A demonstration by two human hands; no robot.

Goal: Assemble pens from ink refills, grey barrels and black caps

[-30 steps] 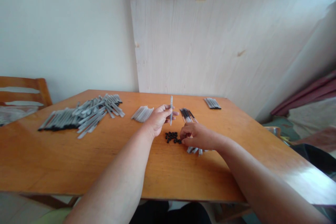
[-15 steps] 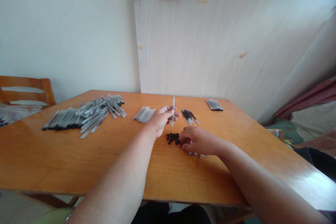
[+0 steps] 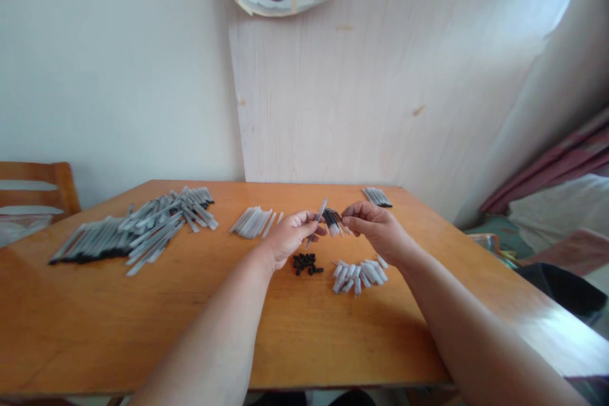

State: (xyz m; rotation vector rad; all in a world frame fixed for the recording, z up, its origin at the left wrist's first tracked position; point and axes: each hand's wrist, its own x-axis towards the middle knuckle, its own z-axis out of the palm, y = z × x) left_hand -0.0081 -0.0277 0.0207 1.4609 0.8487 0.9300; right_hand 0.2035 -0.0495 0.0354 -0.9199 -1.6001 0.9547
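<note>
Nearest me on the wooden table (image 3: pixel 304 336), short whitish caps (image 3: pixel 359 276) lie in a loose cluster, with small black plugs (image 3: pixel 304 263) just to their left. Above and beyond the plugs, the person's left hand (image 3: pixel 294 233) holds a slim, clear tube (image 3: pixel 322 208), tilted, between thumb and fingers. The right hand (image 3: pixel 373 225) is beside the thin, dark refills (image 3: pixel 332 219), thumb and fingertips drawn close together; I cannot tell whether they pinch one. To the left lie more clear tubes (image 3: pixel 252 222) in a row and, farther left, a big heap of black-ended pens (image 3: pixel 152 222). A small row of similar pens (image 3: pixel 377 196) lies near the table's far right corner.

The held tube looks like light, stiff plastic, probably smooth enough to slip or roll and likely to crack if bent. Mid-length, a gentle pinch should suit it, leaving both ends free.
</note>
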